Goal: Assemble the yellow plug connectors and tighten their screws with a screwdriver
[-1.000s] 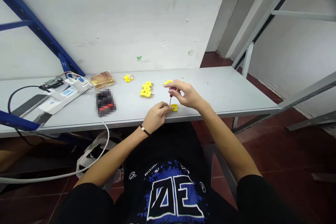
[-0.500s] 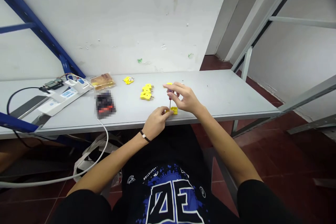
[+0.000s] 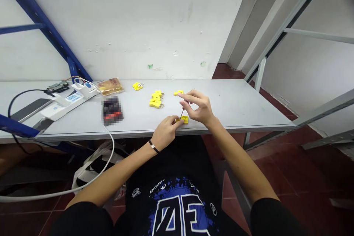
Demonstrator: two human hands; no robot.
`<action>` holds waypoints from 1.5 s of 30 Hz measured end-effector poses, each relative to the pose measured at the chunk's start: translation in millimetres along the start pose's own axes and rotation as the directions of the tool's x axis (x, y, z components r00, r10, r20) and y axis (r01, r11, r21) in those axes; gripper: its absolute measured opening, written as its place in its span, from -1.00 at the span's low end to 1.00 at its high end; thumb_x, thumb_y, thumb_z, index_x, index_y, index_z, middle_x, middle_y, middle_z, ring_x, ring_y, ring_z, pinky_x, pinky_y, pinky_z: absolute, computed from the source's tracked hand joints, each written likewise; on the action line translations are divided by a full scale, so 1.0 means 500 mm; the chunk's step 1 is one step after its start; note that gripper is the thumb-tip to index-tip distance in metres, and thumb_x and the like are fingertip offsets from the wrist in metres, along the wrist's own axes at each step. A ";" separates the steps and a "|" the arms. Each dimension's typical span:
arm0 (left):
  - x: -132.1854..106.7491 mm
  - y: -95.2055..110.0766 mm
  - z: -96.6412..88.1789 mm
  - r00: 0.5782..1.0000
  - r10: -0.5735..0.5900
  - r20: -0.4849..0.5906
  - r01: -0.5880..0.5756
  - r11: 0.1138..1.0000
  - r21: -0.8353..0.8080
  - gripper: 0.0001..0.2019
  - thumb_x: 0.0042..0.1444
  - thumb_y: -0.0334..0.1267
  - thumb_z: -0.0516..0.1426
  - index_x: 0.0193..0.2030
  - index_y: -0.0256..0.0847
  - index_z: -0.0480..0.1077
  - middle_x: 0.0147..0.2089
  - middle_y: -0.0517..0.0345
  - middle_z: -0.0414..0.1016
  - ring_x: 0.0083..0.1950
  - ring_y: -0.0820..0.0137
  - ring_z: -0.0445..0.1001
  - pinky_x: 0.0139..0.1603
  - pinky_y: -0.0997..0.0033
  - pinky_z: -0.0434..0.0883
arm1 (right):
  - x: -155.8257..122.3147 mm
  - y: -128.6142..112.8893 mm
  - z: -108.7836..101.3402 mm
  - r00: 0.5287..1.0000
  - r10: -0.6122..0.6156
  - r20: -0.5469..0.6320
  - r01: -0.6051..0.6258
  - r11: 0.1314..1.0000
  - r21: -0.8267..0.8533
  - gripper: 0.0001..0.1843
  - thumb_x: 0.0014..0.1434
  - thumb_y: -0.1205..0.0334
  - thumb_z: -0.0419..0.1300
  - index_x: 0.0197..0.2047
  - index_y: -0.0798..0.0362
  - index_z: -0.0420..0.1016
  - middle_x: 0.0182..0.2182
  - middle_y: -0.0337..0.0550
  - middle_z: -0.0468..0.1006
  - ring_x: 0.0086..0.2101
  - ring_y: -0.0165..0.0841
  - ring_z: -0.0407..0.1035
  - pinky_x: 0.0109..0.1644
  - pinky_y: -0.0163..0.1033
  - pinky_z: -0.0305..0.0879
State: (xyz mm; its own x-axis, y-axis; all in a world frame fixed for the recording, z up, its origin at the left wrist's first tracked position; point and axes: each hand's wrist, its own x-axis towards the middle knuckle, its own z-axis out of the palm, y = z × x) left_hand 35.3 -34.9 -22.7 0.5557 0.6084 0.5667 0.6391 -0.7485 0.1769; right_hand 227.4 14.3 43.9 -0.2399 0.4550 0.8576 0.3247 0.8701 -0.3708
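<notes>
At frame centre, by the table's [image 3: 243, 107] near edge, the left hand [image 3: 166, 131] pinches a plug [image 3: 185, 120] flat on the top. Just above and right of it, the right hand [image 3: 200, 108] grips a screwdriver [image 3: 183, 111], tilted, with its tip down on the plug. Spare plugs [image 3: 155, 101] lie behind, toward the upper left, well clear.

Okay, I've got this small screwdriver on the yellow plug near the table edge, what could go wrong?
The yellow plug sits close to the table edge; a slip could knock it to the floor. The left hand pinches it right beside the screwdriver tip, which could jab a finger if the right hand slips.
</notes>
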 end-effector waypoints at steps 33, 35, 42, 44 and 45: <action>-0.005 -0.002 0.008 0.999 -0.046 0.029 0.046 0.999 -0.020 -0.49 0.21 -0.63 -0.06 0.18 -0.13 0.41 0.08 -0.01 0.44 0.00 0.28 0.44 0.07 0.21 0.51 | 0.015 -0.025 -0.015 0.991 0.078 0.109 -0.075 0.997 -0.030 -0.82 0.28 0.12 0.33 -0.10 -0.02 0.67 -0.35 -0.16 0.66 -0.42 -0.39 0.49 -0.26 -0.23 0.53; -0.005 -0.001 0.008 0.998 -0.046 0.031 0.047 0.999 -0.019 -0.47 0.19 -0.64 -0.06 0.18 -0.12 0.42 0.08 0.00 0.44 -0.03 0.30 0.44 0.05 0.23 0.51 | 0.013 -0.023 -0.007 0.994 0.090 0.063 -0.082 0.989 -0.121 -0.80 0.24 0.05 0.36 -0.17 -0.01 0.67 -0.40 -0.17 0.62 -0.47 -0.41 0.43 -0.31 -0.24 0.49; -0.005 -0.001 0.008 0.999 -0.026 0.025 0.026 0.999 -0.020 -0.47 0.17 -0.66 -0.04 0.17 -0.15 0.43 0.05 0.00 0.45 -0.07 0.30 0.43 0.01 0.24 0.52 | 0.012 -0.027 -0.004 0.974 0.111 0.195 -0.130 0.988 0.085 -0.67 0.41 0.17 0.12 0.16 -0.07 0.55 -0.08 -0.06 0.65 -0.22 -0.31 0.56 -0.13 -0.13 0.58; -0.005 -0.001 0.008 0.999 -0.026 0.025 0.026 1.000 -0.014 -0.48 0.17 -0.66 -0.04 0.16 -0.16 0.44 0.05 -0.01 0.45 -0.08 0.30 0.43 0.00 0.24 0.52 | 0.015 -0.030 -0.011 0.970 0.120 0.212 -0.157 0.973 0.169 -0.73 0.39 0.17 0.15 0.06 -0.05 0.61 -0.13 -0.09 0.67 -0.29 -0.33 0.56 -0.15 -0.13 0.59; -0.005 -0.001 0.008 0.999 -0.028 0.025 0.028 1.000 -0.011 -0.48 0.17 -0.66 -0.04 0.15 -0.17 0.44 0.05 -0.01 0.45 -0.09 0.31 0.43 0.00 0.25 0.52 | 0.017 -0.031 -0.013 0.973 0.122 0.198 -0.156 0.973 0.168 -0.77 0.37 0.16 0.19 -0.01 -0.04 0.64 -0.19 -0.11 0.67 -0.33 -0.34 0.55 -0.17 -0.14 0.58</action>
State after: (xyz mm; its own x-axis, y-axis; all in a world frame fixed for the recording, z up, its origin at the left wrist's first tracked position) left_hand 35.9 -34.7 -27.5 0.5507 0.6355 0.5412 0.6488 -0.7338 0.2014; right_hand 226.2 3.2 59.1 -0.3750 0.5861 0.7182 0.1997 0.8076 -0.5548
